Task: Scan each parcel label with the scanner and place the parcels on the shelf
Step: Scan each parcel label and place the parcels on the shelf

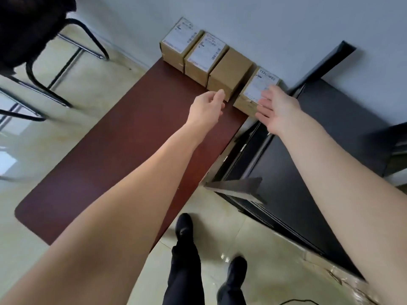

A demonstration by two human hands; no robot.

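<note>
While both bare arms are reaching forward over the reddish-brown table (114, 150), four cardboard parcels are sitting in a row at its far end, against the pale wall (264, 23). The two leftmost parcels, the first labelled parcel (179, 44) and the second labelled parcel (203, 57), are touching side by side with white labels facing up. Next to them the plain parcel (229, 73) is showing only bare cardboard on top. A narrow gap is separating it from the rightmost parcel (255, 91), which is lying at the table's right edge with its label up.

The left hand (208, 106) is hovering just before the plain parcel's near corner, fingers loosely curled and holding nothing; whether a fingertip is touching the box cannot be told. The right hand (276, 108) is spreading flat with straight fingers over the near right side of the rightmost parcel, covering part of its label.

Just right of the table a dark cabinet (308, 161) is standing close, with a dark shelf board (237, 188) jutting out near its front. A black chair (33, 40) is standing on the glossy tiled floor (33, 139) at upper left. The person's dark trousers and black shoes (184, 225) are showing below. No scanner is visible.
</note>
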